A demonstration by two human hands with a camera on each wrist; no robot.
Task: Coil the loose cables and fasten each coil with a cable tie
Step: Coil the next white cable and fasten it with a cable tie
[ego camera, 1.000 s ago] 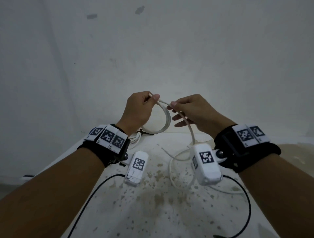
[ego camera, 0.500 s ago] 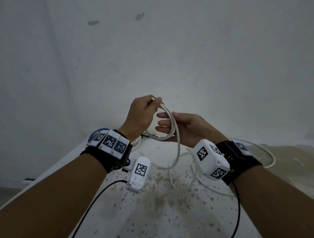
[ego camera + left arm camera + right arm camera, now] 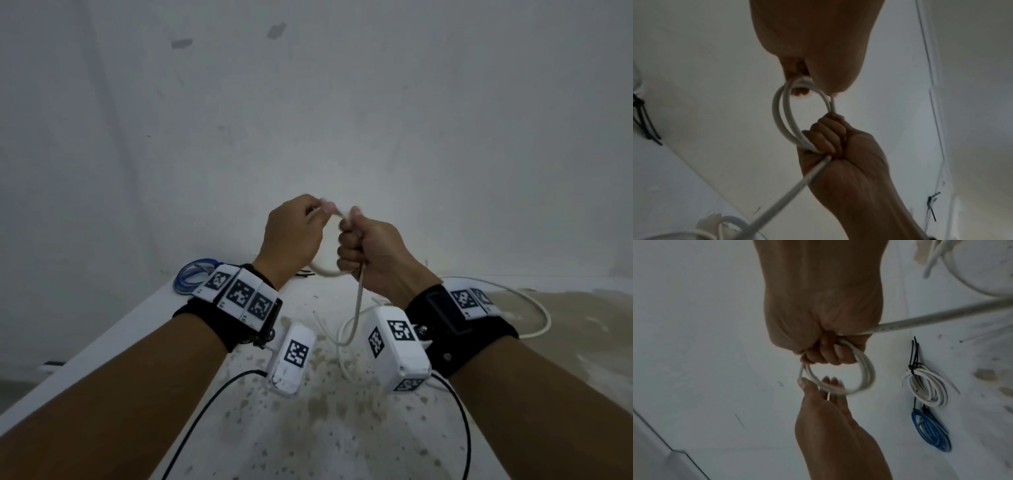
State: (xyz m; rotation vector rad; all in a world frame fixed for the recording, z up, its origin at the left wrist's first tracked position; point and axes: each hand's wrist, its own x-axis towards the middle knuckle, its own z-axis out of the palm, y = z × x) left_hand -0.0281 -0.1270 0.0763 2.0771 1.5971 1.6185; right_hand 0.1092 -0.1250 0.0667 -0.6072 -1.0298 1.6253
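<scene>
I hold a small coil of white cable [image 3: 325, 271] up in the air between both hands, above the stained white table [image 3: 342, 428]. My left hand [image 3: 320, 210] pinches the top of the coil [image 3: 780, 113] between thumb and fingers. My right hand [image 3: 347, 236] is a fist round the coil's right side [image 3: 865, 369]. The loose tail [image 3: 358, 308] drops from that fist to the table, where it loops and runs off to the right [image 3: 537, 308]. In the left wrist view the tail [image 3: 787, 198] slants down from the right hand [image 3: 838, 146].
A white coil bound with a black tie [image 3: 927, 389] and a blue coil [image 3: 931, 434] lie at the table's far left; the blue coil [image 3: 191, 274] peeks out behind my left wrist. Spare black cable ties [image 3: 915, 352] lie beside them. A plain wall stands close behind.
My right hand rose from under the coil and closed into a fist round it, beside the left hand's pinch. The tail now hangs straight down from that fist.
</scene>
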